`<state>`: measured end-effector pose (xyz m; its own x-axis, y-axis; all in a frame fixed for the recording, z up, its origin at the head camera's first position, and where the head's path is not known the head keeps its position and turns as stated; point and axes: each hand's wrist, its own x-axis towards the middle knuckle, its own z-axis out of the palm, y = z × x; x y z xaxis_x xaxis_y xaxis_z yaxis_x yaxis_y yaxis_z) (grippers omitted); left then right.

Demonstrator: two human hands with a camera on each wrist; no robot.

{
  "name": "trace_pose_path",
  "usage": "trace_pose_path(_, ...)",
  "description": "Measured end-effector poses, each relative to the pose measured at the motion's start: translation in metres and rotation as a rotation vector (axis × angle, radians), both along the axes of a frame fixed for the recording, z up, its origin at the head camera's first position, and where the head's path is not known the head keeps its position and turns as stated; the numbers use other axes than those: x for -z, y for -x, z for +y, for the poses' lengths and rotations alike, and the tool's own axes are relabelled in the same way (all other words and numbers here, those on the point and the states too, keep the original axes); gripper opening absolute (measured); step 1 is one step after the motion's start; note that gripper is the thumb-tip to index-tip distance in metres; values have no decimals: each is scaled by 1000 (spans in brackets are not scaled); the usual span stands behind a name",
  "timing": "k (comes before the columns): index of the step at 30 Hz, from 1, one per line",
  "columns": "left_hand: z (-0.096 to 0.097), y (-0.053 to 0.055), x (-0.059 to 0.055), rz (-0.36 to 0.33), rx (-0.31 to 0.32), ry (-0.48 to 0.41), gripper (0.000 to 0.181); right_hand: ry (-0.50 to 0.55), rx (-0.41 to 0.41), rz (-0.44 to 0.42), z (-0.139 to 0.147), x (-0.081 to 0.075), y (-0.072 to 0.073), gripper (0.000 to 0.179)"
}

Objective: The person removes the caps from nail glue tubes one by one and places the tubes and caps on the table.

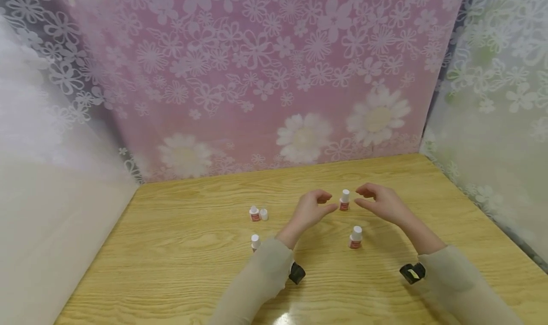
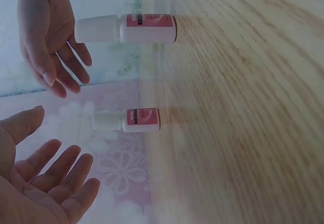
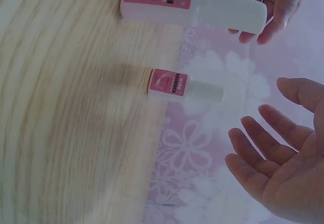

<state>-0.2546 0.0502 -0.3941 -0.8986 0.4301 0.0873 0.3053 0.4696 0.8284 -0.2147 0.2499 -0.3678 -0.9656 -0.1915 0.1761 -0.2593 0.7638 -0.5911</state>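
— Nearest?
— Front bottle point(image 1: 356, 240), lower right of centre. Stands upright on the tabletop point(image 1: 188, 268), probably steadied by its flat base.
— Farther back?
— Rear bottle point(image 1: 344, 201), right of centre, between left grip point(image 1: 311, 208) and right grip point(image 1: 382, 203). Fingers relaxed, holding nothing, perhaps cupped for clearance.

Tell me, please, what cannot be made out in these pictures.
Head view: the base of the near-left white plastic bottle with a red label, hidden by the beige fabric left sleeve.
Right wrist view: the finest print on the farther red-labelled white plastic bottle, too small.
Right wrist view: one side of the nearer red-labelled white bottle, cut off by the top edge; its white cap hides part of the left hand.
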Motion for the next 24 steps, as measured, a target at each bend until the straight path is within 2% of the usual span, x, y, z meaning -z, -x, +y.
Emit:
trace_pose_path(7, 22, 17, 7, -27, -59, -21, 30, 45, 39, -23, 5, 7, 11, 37)
trace_pose_path(16, 42, 33, 19, -145, -111, -31, 40, 120, 71, -53, 6, 23, 31, 43)
trace_pose_path(19, 46, 37, 23, -173, -111, -36, 41, 145, 65, -69, 4, 26, 36, 44)
trace_pose_path(24, 51, 41, 28, -197, -70, -71, 38, 156, 51, -79, 0, 30, 40, 42)
